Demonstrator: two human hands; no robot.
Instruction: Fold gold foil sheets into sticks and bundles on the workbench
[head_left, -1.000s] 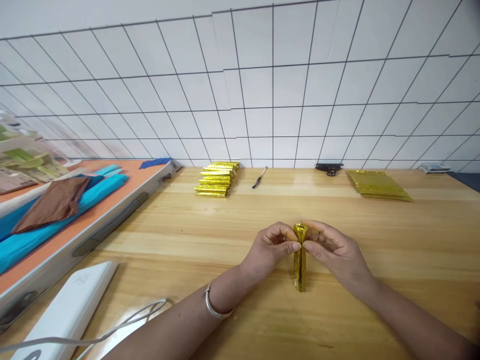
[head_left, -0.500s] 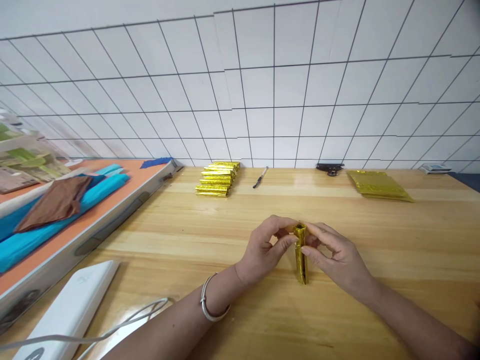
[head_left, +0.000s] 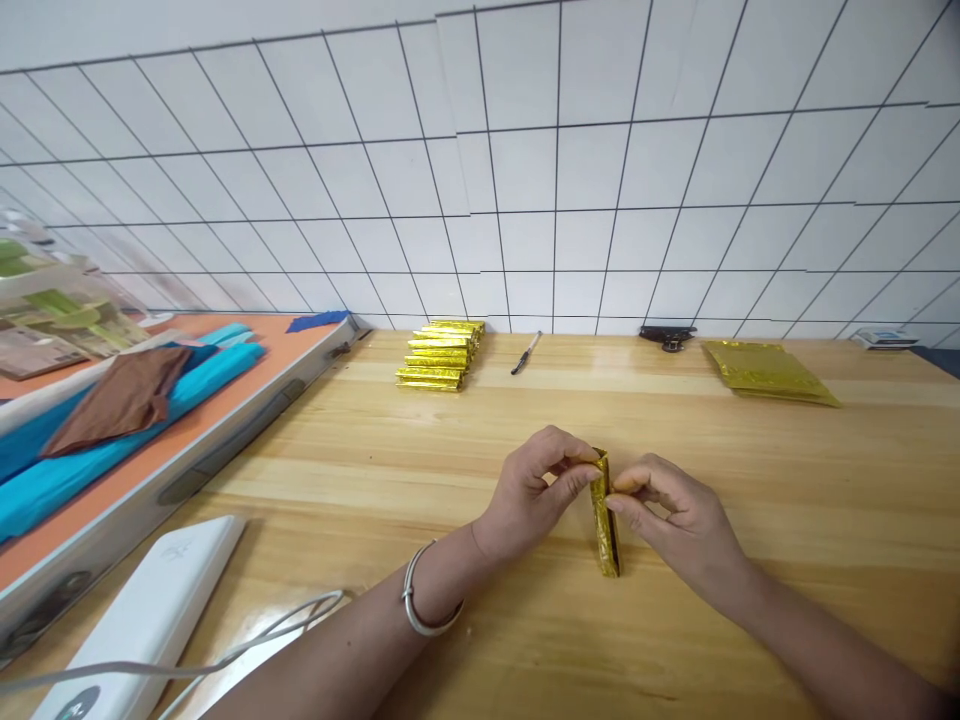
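Note:
Between my hands is a narrow folded piece of gold foil paper (head_left: 604, 525), long and tube-like, with its near end pointing toward me. My left hand (head_left: 536, 490) pinches its far end between thumb and fingers. Thumb and fingertips of my right hand (head_left: 671, 510) are pressed together at its right edge, a little below the far end. A dark gap runs along that right side. Farther back on the table lie several similar folded gold foil pieces (head_left: 439, 358) in a row.
A pen (head_left: 526, 354), a black clip (head_left: 667, 338) and a flat stack of gold foil sheets (head_left: 769, 372) lie toward the wall. At left, an orange-topped surface (head_left: 217, 385) bears blue rolls and brown material (head_left: 120, 400). A white power strip (head_left: 142, 620) and cable (head_left: 247, 655) lie near my left arm.
My right hand's fingertips have come off the far end of the foil piece and closed together at its right edge. The left hand keeps its pinch.

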